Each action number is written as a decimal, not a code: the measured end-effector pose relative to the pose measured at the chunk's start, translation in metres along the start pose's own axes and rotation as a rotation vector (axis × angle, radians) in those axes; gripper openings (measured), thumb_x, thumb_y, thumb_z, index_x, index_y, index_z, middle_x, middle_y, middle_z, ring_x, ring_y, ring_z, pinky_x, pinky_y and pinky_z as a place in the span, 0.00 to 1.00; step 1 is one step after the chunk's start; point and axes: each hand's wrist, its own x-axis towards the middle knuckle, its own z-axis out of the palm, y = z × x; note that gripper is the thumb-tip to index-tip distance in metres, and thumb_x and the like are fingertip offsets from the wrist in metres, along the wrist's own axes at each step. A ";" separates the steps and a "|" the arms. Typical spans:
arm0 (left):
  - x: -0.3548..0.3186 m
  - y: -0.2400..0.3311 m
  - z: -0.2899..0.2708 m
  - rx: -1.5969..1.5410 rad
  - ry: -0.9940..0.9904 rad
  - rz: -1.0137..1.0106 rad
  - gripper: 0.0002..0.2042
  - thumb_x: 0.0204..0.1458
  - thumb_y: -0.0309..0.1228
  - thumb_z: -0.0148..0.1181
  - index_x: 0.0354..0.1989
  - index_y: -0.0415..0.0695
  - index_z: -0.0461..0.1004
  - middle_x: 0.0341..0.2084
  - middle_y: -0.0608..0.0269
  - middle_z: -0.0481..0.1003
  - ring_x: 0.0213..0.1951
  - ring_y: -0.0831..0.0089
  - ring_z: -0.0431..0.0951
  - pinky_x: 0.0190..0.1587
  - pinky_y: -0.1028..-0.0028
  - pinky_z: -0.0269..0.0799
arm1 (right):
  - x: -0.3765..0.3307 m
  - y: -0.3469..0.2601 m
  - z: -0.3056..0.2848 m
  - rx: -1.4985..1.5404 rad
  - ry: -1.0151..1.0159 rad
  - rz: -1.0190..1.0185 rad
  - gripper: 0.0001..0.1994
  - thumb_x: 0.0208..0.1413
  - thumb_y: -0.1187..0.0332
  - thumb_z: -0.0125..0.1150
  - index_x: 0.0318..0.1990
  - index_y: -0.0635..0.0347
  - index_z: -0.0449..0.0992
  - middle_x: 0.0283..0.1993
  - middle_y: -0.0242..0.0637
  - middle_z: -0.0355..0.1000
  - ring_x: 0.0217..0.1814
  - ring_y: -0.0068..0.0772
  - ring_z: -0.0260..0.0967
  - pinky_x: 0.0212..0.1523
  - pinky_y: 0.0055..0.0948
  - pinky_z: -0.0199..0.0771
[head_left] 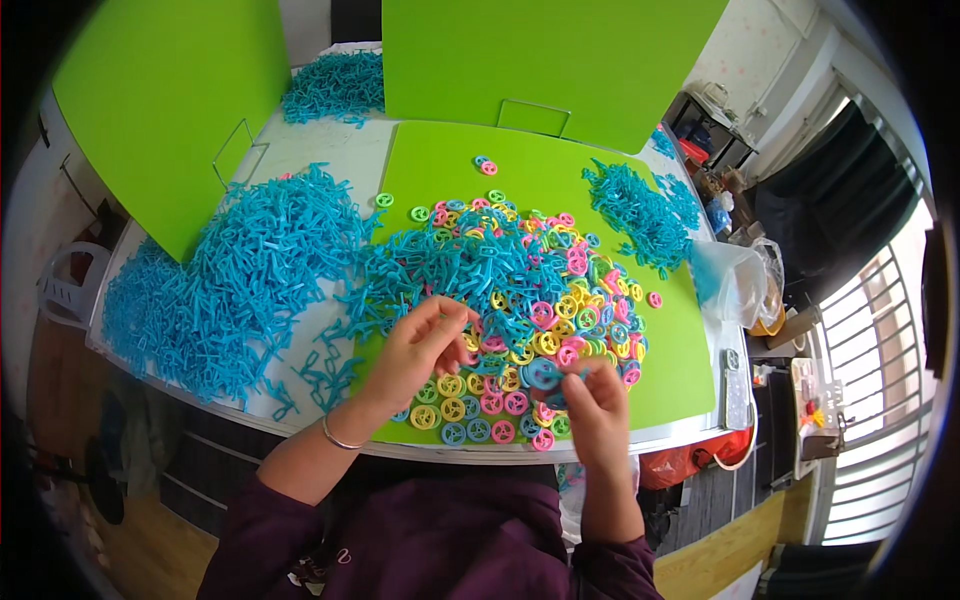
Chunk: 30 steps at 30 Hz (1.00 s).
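In the head view, the right hand [597, 405] pinches a blue plastic wheel [543, 373] between thumb and fingertips, just above the near edge of the green mat [672, 385]. The wheel is round, so it has no long axis; its flat face is turned up toward the camera, tilted slightly, and a short blue piece seems to sit at its right side, though it is too small to tell clearly. The left hand [420, 350] rests left of the wheel on the mat, fingers curled loosely with the tips drawn together over the heap; whether they grip anything cannot be told.

Just beyond the wheel, toward the far side of the mat, lies a mixed heap of coloured rings [560, 300] in yellow, pink, green and blue, tangled with blue stick pieces [450, 265]. A few rings lie flat in rows between the wheel and the mat's near edge. The mat's right part, beside the wheel, is bare green.

Left of the mat a large pile of blue pieces [240, 280] covers the white table [330, 155]; a smaller blue pile [640, 205] sits at the mat's far right corner. Upright green boards [540, 50] stand behind the mat. A clear plastic bag [735, 280] lies off the mat's right edge.
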 end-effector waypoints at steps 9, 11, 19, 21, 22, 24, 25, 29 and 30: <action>0.001 0.004 0.000 0.763 -0.087 0.248 0.09 0.49 0.33 0.66 0.37 0.46 0.78 0.23 0.69 0.71 0.27 0.80 0.72 0.31 0.79 0.69 | -0.085 -0.091 -0.087 -1.038 -0.241 0.198 0.16 0.45 0.69 0.70 0.42 0.63 0.76 0.38 0.38 0.77 0.37 0.28 0.74 0.40 0.26 0.72; -0.003 -0.004 -0.003 0.948 -0.072 0.388 0.10 0.45 0.33 0.68 0.37 0.47 0.79 0.25 0.68 0.71 0.31 0.75 0.72 0.35 0.75 0.69 | -0.091 -0.089 -0.095 -1.278 -0.332 0.257 0.24 0.41 0.63 0.74 0.48 0.60 0.76 0.40 0.43 0.76 0.37 0.39 0.77 0.39 0.31 0.75; -0.004 0.002 -0.010 1.241 -0.066 0.510 0.16 0.39 0.30 0.71 0.40 0.49 0.78 0.38 0.63 0.68 0.43 0.64 0.68 0.47 0.68 0.67 | -0.032 -0.048 -0.014 -1.052 -0.336 -0.299 0.13 0.48 0.72 0.67 0.43 0.59 0.78 0.36 0.40 0.76 0.39 0.39 0.74 0.39 0.33 0.73; -0.006 0.003 -0.015 1.283 -0.035 0.525 0.16 0.39 0.30 0.70 0.40 0.48 0.78 0.38 0.63 0.68 0.43 0.63 0.68 0.47 0.68 0.67 | -0.002 -0.019 0.015 -1.204 -0.305 -0.532 0.13 0.47 0.69 0.68 0.42 0.58 0.77 0.34 0.39 0.72 0.37 0.40 0.70 0.36 0.35 0.70; -0.007 0.005 -0.017 1.322 -0.001 0.545 0.16 0.39 0.29 0.70 0.40 0.48 0.78 0.37 0.63 0.68 0.43 0.63 0.68 0.47 0.69 0.67 | 0.009 -0.009 0.026 -1.201 -0.305 -0.536 0.13 0.47 0.69 0.68 0.42 0.58 0.77 0.34 0.39 0.72 0.37 0.40 0.70 0.36 0.35 0.70; -0.007 0.007 -0.015 1.359 -0.015 0.554 0.15 0.39 0.29 0.70 0.39 0.47 0.78 0.37 0.63 0.68 0.43 0.63 0.69 0.47 0.69 0.68 | 0.023 0.006 0.041 -1.459 -0.236 -0.546 0.16 0.45 0.66 0.68 0.43 0.56 0.76 0.33 0.37 0.68 0.38 0.41 0.66 0.36 0.37 0.68; -0.007 0.007 -0.015 1.396 -0.025 0.559 0.14 0.39 0.29 0.69 0.38 0.46 0.78 0.37 0.63 0.68 0.43 0.63 0.69 0.47 0.69 0.68 | 0.027 0.012 0.042 -1.459 -0.235 -0.547 0.16 0.45 0.66 0.68 0.43 0.56 0.76 0.33 0.37 0.68 0.38 0.41 0.66 0.36 0.37 0.68; -0.007 0.003 -0.018 1.314 -0.012 0.513 0.12 0.40 0.28 0.69 0.36 0.44 0.77 0.37 0.62 0.69 0.42 0.63 0.72 0.45 0.67 0.70 | 0.032 0.022 0.046 -1.438 -0.200 -0.549 0.17 0.43 0.64 0.68 0.43 0.54 0.75 0.32 0.36 0.66 0.38 0.41 0.64 0.39 0.38 0.66; -0.005 0.001 -0.018 1.303 0.007 0.518 0.11 0.41 0.27 0.68 0.34 0.44 0.77 0.37 0.62 0.70 0.41 0.63 0.74 0.45 0.67 0.71 | 0.034 0.022 0.047 -1.413 -0.185 -0.549 0.17 0.42 0.65 0.69 0.42 0.53 0.76 0.32 0.36 0.66 0.38 0.41 0.64 0.40 0.38 0.66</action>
